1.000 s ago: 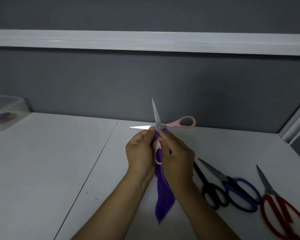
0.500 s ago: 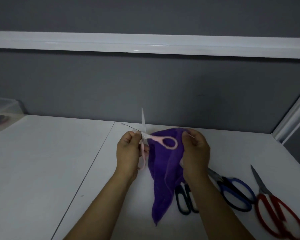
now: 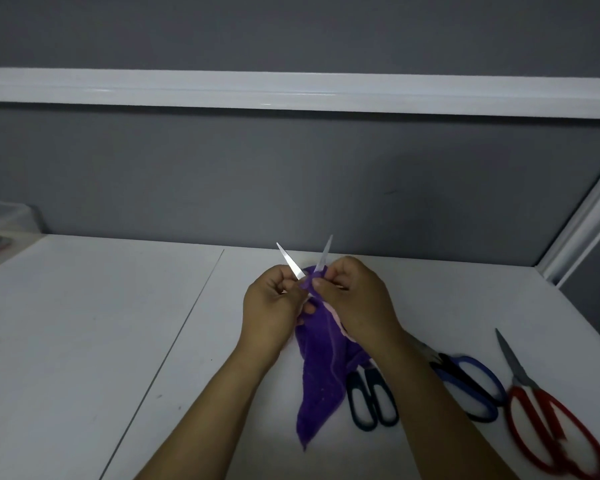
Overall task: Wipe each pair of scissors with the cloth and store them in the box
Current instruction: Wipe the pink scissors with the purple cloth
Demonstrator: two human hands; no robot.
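Above the middle of the white table, my left hand (image 3: 271,306) grips the pink-handled scissors (image 3: 291,265), whose two blades are spread in a V pointing up and away. My right hand (image 3: 357,296) pinches the purple cloth (image 3: 321,372) round the right blade near the pivot. The cloth hangs down between my wrists to the table. The pink handles are mostly hidden behind my hands and the cloth. A clear plastic box (image 3: 0,230) stands at the far left edge with something dark inside.
Three more pairs lie on the table at the right: black-handled scissors (image 3: 371,400), blue-handled scissors (image 3: 471,386) and red-handled scissors (image 3: 548,420). A grey partition wall with a white rail rises behind the table. A seam runs down the tabletop left of my arms.
The scissors turned so both blades now point up in a V. My right hand moved left from holding the cloth apart and now pinches it on the right blade. The view shifted slightly left.
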